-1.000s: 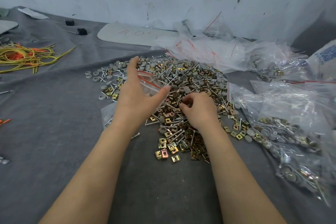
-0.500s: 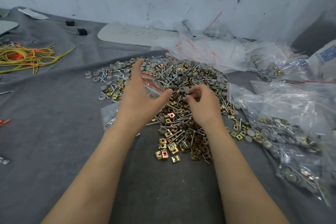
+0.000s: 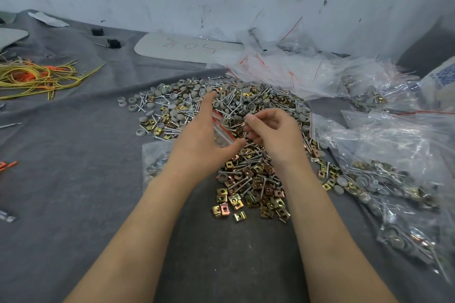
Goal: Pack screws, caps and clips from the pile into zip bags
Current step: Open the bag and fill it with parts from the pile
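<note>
A pile [image 3: 248, 155] of silver screws, grey round caps and brass square clips covers the grey cloth in the middle. My left hand [image 3: 204, 140] holds a small clear zip bag [image 3: 222, 130] with a red strip, its mouth spread between thumb and forefinger above the pile. My right hand [image 3: 270, 133] hovers just right of the bag mouth and pinches a small screw [image 3: 245, 122] between thumb and fingertips. A filled bag [image 3: 154, 162] lies flat under my left wrist.
Filled zip bags [image 3: 394, 179] are heaped on the right. Empty bags [image 3: 290, 74] lie at the back by the wall. Yellow and orange wires [image 3: 37, 79] lie far left. A flat grey panel [image 3: 187, 47] rests behind the pile.
My right hand lifted off the pile with a picked piece and rose toward the bag mouth. My left hand with the bag shifted slightly toward it.
</note>
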`<state>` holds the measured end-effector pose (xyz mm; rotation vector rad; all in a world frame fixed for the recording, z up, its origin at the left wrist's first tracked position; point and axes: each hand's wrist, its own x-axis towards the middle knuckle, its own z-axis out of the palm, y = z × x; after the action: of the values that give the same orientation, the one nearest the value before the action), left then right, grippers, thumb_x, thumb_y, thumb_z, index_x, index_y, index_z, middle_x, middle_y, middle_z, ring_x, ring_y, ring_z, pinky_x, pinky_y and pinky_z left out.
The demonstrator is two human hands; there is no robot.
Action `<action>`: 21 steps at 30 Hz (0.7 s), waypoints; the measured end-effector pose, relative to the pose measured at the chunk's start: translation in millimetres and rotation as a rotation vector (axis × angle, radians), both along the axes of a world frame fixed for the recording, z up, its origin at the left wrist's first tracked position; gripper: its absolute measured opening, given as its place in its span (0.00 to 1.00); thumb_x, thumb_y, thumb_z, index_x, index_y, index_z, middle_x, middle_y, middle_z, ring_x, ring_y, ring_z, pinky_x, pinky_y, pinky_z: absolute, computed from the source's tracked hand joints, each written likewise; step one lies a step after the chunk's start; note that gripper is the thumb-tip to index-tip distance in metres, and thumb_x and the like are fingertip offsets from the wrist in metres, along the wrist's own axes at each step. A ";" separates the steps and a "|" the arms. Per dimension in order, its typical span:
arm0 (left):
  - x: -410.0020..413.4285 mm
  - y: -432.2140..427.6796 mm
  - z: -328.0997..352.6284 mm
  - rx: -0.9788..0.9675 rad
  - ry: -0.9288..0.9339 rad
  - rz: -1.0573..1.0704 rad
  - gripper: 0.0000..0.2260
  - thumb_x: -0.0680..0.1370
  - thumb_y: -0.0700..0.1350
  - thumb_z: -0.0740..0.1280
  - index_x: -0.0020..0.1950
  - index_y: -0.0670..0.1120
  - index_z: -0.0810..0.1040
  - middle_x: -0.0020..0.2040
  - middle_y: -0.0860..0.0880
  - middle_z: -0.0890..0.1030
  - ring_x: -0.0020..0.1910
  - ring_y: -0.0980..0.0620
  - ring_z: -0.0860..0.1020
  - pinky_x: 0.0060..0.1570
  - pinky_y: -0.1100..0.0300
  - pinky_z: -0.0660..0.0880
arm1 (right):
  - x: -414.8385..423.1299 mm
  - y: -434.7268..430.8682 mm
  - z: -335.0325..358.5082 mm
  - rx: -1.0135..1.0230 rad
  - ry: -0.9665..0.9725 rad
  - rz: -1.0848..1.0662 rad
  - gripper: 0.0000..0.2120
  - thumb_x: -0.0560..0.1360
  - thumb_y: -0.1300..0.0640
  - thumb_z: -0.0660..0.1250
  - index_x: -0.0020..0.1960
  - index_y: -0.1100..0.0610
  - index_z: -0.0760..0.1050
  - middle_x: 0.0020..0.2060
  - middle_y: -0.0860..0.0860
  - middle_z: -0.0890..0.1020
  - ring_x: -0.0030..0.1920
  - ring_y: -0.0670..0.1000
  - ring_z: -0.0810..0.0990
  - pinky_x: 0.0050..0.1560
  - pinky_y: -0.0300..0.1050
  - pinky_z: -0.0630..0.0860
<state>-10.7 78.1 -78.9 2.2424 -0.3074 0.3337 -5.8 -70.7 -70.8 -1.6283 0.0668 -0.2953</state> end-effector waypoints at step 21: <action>5.0 12.4 5.9 -0.308 0.045 0.114 0.43 0.69 0.55 0.75 0.77 0.53 0.54 0.65 0.50 0.75 0.58 0.56 0.71 0.55 0.62 0.63 | 3.6 18.9 -20.4 -1.103 0.230 -0.041 0.15 0.78 0.48 0.65 0.64 0.46 0.75 0.71 0.52 0.67 0.71 0.59 0.62 0.69 0.57 0.61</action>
<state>-5.7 90.6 -73.0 1.9644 -0.0966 0.3643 -2.1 -51.7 -91.2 -2.7569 0.1239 -0.1710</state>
